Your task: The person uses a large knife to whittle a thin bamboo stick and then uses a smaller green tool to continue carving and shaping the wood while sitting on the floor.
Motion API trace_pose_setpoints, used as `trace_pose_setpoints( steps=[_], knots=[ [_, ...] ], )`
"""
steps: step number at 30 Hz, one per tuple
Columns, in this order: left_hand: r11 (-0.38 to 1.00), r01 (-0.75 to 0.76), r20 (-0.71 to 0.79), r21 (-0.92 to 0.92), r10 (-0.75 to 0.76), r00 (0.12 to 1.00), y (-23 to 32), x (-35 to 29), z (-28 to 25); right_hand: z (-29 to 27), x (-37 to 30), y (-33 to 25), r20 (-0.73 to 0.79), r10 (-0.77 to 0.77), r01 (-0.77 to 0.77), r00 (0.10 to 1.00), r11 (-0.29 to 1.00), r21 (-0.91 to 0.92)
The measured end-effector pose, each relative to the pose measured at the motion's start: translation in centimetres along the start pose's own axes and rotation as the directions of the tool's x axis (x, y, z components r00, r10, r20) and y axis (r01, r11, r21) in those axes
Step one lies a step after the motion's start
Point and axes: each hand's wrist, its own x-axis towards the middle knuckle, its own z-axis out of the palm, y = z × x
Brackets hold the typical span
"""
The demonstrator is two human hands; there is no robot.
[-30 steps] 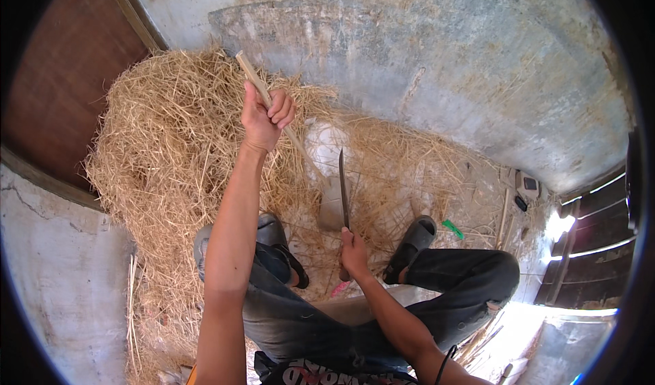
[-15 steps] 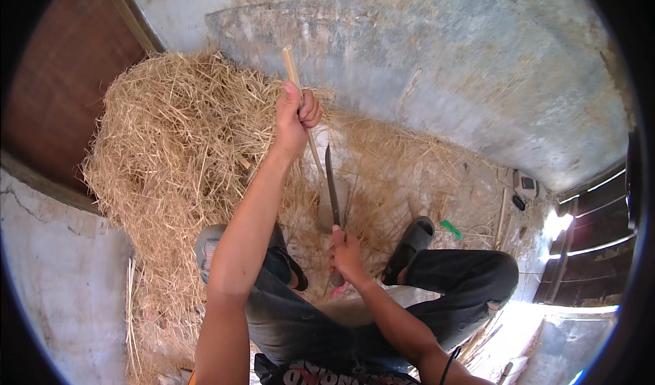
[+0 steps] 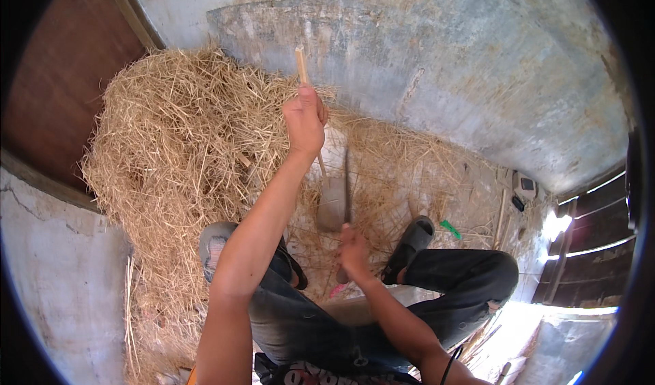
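Head view: hands, two, both closed. Left hand: grips one pale wooden stick, slanting, its lower end down at one squarish grey-brown block on the floor between the feet. Right hand: grips one long knife by its handle, blade slightly blurred, along the block's right side. Straw heap, one, at left. Green scrap, one, right of the dark right sandal.

Reads as a farm shed or similar outbuilding: loose straw heap at 10 o'clock, stained bare wall around 1–2, dark boards with daylight gaps at 3–4, straw-littered floor mid-view.
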Motion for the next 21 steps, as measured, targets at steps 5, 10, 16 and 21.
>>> trace_pose_setpoints(
  steps=[5,10,16,21],
  knots=[
    [1.0,0.007,0.007,-0.027,-0.007,1.0,0.0,0.1,-0.4,-3.8,0.6,-5.7,-0.01,-0.248,0.232,0.969,0.891,0.39],
    [0.999,0.031,-0.009,-0.043,-0.031,0.999,0.2,0.1,-1.0,-1.0,-0.8,-4.7,-0.207,-0.511,0.543,0.834,0.826,0.151],
    [0.987,0.105,-0.054,-0.121,-0.112,0.992,0.2,0.0,-2.3,-1.2,-0.1,-0.8,0.053,0.116,-0.122,0.992,0.983,0.137],
    [0.982,0.102,0.028,-0.161,-0.099,0.995,0.1,0.5,-3.8,-3.9,0.7,-6.8,-0.053,-0.243,0.248,0.969,0.925,0.288]
  ],
)
